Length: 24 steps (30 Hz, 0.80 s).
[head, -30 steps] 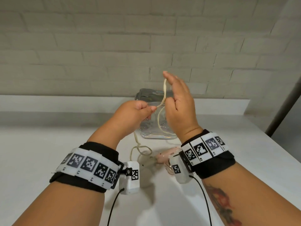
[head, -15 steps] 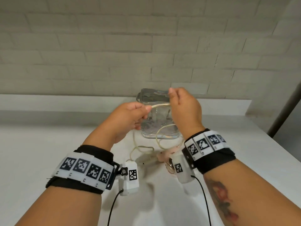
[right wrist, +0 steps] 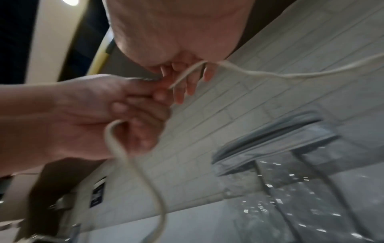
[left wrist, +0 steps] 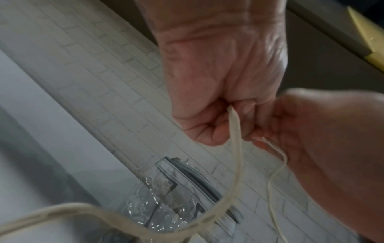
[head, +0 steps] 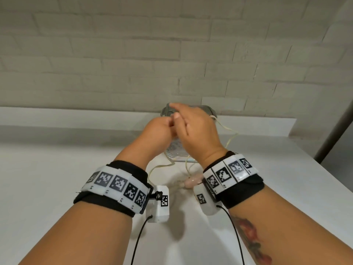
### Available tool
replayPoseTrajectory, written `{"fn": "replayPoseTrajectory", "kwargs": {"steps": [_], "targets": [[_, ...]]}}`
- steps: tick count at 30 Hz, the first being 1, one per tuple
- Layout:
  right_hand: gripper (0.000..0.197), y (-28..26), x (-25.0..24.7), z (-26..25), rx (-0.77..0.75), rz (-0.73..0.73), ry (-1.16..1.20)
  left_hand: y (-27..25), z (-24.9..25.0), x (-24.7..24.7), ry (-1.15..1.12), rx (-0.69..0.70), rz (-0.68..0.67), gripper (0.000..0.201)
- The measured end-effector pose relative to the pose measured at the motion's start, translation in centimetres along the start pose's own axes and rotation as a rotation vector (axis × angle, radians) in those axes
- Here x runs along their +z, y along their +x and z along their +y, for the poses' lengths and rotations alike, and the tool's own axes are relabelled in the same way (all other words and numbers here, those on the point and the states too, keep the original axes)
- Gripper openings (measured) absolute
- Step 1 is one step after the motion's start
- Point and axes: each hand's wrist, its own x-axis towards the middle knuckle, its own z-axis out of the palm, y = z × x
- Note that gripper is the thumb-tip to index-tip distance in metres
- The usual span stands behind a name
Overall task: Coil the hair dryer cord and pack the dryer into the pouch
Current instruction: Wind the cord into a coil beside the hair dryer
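My left hand (head: 160, 131) is a fist gripping the cream cord (left wrist: 235, 136), which hangs out of it in a loop. Right beside it, touching, my right hand (head: 194, 129) pinches another stretch of the cord (right wrist: 270, 74), forefinger stretched out over the left fist. A slack loop of cord (head: 230, 131) swings out to the right of that hand. The pink hair dryer (head: 193, 181) lies on the white counter (head: 57, 178) below my right wrist, partly hidden by it. The clear pouch (head: 209, 109) with a grey zip rim stands upright behind both hands.
A white brick wall (head: 133, 54) and a low ledge (head: 76, 115) close off the back of the counter. A grey pole (head: 336, 129) leans at the far right, past the counter's right edge. Black cables run from the wrist cameras.
My right hand has come down from above and left until it meets the left fist. The straight stretch of cord between them is gone, and a loop now hangs out to the right.
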Motion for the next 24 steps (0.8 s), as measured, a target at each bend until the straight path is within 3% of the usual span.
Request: {"fn": "replayPoseTrajectory", "kwargs": {"steps": [3, 5, 7, 10, 15, 17, 20, 22, 24], "targets": [[0.052, 0.4, 0.5, -0.6, 0.006, -0.062, -0.117, -0.1, 0.5, -0.3, 0.113, 0.006, 0.051, 0.029], [0.051, 0.4, 0.3, 0.3, 0.059, -0.106, -0.217, -0.3, -0.4, -0.8, -0.048, 0.047, 0.003, 0.021], [0.044, 0.8, -0.4, 1.6, 0.207, -0.107, -0.198, -0.7, -1.7, -1.5, -0.214, 0.026, -0.030, 0.021], [0.039, 1.7, -1.8, 4.4, 0.519, 0.022, -0.005, -1.3, -3.0, -2.3, -0.373, -0.019, -0.020, 0.023], [0.036, 1.6, -3.7, 7.2, 0.698, 0.182, -0.048, -1.7, -4.0, -2.1, -0.303, -0.013, -0.008, 0.030], [0.037, 1.3, -3.9, 6.7, 0.577, 0.143, -0.191, -1.5, -3.6, -1.9, -0.303, 0.000, 0.024, 0.034], [0.038, 1.0, -2.9, 3.5, 0.186, -0.011, -0.248, -0.9, -2.0, -1.7, -0.221, 0.056, 0.035, 0.033], [0.041, 1.0, -1.8, 0.8, -0.032, -0.081, -0.234, -0.6, -0.3, -1.5, -0.050, 0.133, 0.014, 0.021], [0.045, 0.9, -1.0, -1.0, -0.095, -0.103, -0.110, -0.6, 1.2, -1.3, 0.197, 0.200, 0.007, 0.018]]}}
